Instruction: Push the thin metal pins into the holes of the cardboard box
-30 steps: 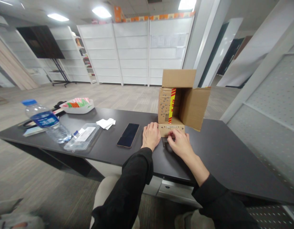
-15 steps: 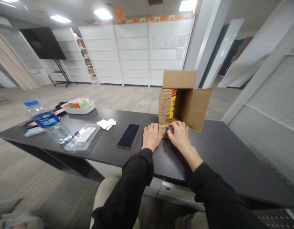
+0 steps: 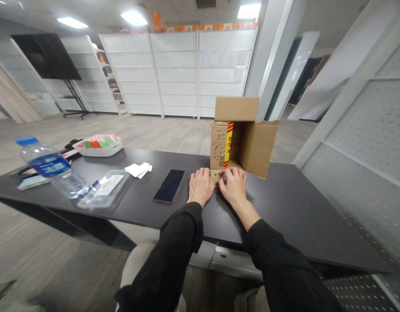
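Observation:
An open cardboard box (image 3: 221,138) with a yellow and red strip stands on the dark desk, its opening turned right of centre. Several small dark dots or holes mark its left panel. The lower flap (image 3: 216,175) hangs toward me and also has dark holes. My left hand (image 3: 200,186) has its fingers curled over the left edge of this flap. At the flap's right side, my right hand (image 3: 232,184) is closed in a pinch around something small and greyish, mostly hidden by the fingers. A thin dark stick (image 3: 217,195) lies on the desk just below the flap.
Left of my hands lie a smartphone (image 3: 169,186), white paper pieces (image 3: 138,170) and a clear plastic case (image 3: 104,190). Farther left are a water bottle (image 3: 53,167) and a white basket (image 3: 99,149) of colourful packets. A perforated panel (image 3: 365,130) rises at the right.
The view has turned slightly, so everything sits a little farther left. My right fingers have shifted a bit, showing more of the small greyish thing. My left hand stays on the flap.

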Motion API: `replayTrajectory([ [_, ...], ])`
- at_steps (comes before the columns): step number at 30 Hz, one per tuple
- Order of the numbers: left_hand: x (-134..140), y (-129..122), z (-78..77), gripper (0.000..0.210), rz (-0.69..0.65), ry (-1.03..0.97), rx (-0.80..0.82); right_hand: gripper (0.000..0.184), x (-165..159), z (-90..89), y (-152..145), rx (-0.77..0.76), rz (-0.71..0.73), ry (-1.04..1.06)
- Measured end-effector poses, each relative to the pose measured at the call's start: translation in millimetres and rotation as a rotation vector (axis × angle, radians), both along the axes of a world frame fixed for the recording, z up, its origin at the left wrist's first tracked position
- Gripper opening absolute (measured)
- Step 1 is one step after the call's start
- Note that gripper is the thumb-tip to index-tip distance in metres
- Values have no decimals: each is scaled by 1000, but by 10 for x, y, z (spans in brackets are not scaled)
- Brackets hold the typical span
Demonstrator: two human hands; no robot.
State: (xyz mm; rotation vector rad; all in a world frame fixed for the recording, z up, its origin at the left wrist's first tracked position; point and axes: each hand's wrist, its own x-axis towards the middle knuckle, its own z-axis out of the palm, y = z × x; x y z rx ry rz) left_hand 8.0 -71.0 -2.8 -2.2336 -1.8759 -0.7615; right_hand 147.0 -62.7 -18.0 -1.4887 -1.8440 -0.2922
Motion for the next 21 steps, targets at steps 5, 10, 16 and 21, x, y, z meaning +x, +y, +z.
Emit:
replayTrajectory([
  [5,2,-8,15,16,2,-2,2,18,-4,-33,11,-6,1,2],
  [10,3,-1,4,16,2,9,4,18,-4,-35,11,-18,2,25],
  [16,6,9,-6,15,2,4,5,19,-11,-33,4,-43,-2,34],
  [21,4,11,-8,16,-3,-8,1,20,-7,-46,8,-44,0,40],
])
